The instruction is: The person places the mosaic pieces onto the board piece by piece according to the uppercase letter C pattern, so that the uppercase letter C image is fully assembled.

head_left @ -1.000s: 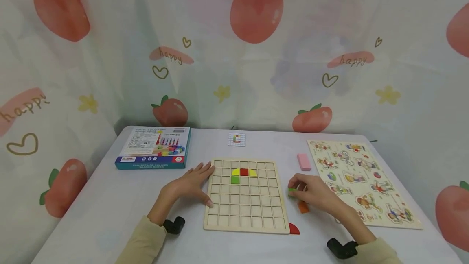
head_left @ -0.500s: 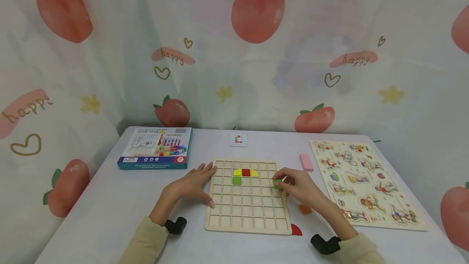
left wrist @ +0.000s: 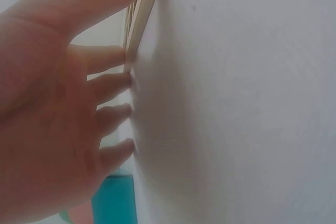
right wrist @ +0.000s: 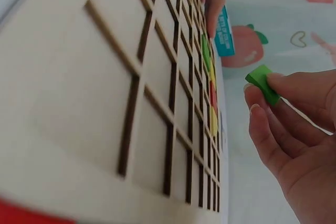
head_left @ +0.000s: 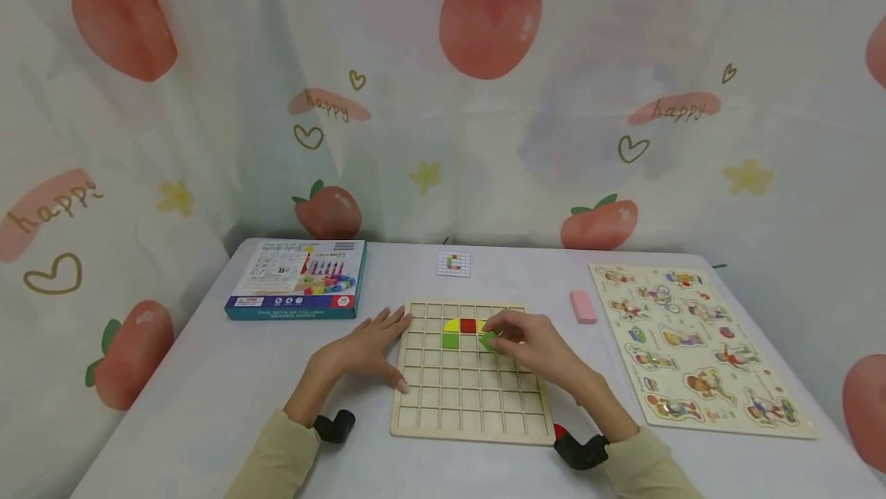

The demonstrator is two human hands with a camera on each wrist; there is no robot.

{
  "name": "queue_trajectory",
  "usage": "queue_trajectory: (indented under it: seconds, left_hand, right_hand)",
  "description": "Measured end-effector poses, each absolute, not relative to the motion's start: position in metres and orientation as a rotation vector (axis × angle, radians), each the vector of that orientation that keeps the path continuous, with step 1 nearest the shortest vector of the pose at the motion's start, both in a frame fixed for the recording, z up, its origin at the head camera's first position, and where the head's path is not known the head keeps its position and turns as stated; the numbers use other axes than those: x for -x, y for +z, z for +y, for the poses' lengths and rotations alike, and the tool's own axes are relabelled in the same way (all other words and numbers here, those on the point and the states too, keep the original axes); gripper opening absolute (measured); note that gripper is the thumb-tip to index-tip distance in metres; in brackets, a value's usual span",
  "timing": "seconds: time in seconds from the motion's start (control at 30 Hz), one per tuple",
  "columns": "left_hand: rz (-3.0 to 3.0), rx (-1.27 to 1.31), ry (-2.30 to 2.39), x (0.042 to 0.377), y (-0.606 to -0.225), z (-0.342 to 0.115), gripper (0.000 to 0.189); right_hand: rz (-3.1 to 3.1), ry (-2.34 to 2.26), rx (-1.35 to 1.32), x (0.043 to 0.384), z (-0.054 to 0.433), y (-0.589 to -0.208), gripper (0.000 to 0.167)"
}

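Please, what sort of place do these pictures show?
Probably a play corner, judging by the wooden grid board, the picture puzzle and the fruit-print curtain hanging behind them.

The raised tile (right wrist: pixel 264 82) is green, the gridded board (head_left: pixel 469 400) beige

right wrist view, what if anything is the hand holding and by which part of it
The right hand pinches a small flat-faced green block between thumb and fingertips, at the side nearest the hand; finger contacts behind it are hidden.
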State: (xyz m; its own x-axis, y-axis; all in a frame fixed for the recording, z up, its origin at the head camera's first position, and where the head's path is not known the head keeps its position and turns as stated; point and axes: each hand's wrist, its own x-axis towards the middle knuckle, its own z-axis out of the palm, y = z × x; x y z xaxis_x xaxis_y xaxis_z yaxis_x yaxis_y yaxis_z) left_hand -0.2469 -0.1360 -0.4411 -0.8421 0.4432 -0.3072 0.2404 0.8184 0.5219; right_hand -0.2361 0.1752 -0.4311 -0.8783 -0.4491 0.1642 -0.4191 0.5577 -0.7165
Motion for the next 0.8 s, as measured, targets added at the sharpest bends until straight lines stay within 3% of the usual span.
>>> queue_trajectory:
  seconds: [0.8]
  left_hand:
    - [2.597, -0.52, 0.63, 0.25, -0.445, -0.136, 0.115]
  right_hand:
    - [2.635, -1.279, 0.836, 0.247, 0.134, -0.415, 0.036]
